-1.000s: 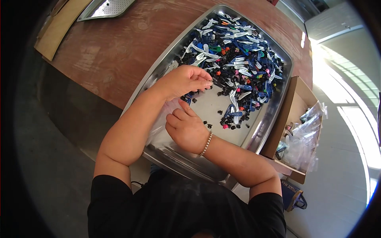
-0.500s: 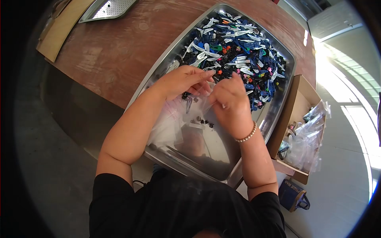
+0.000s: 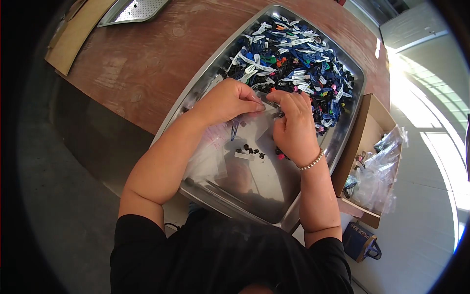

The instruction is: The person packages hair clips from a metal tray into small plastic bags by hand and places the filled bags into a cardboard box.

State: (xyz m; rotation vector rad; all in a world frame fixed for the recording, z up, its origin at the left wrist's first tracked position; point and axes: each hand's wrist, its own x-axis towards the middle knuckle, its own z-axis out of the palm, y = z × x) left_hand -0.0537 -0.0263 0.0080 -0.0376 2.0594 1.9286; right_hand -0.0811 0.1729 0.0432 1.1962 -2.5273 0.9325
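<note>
Over the metal tray point(image 3: 227, 198), my left hand point(image 3: 232, 102) pinches a clear plastic bag point(image 3: 264, 120) near its top edge. My right hand point(image 3: 295, 125) is on the other side of that bag, fingers curled toward its edge; whether they grip it is hard to see. A heap of hair clips point(image 3: 293, 59), white, blue and black with small coloured pieces, fills the far part of the tray. Below my left hand lies a stack of clear bags point(image 3: 205, 157). Several small black clips point(image 3: 250, 150) lie near a small white piece point(image 3: 244, 156) on the tray bottom.
At the right stands a cardboard box point(image 3: 351, 142) holding filled clear bags point(image 3: 374, 171). A perforated metal tray point(image 3: 134, 11) and a cardboard piece point(image 3: 78, 39) lie on the wooden table point(image 3: 142, 59). Below the box is a dark blue bag point(image 3: 359, 240).
My right hand has moved up and right from the tray's middle to beside my left hand. A clear bag now shows between them.
</note>
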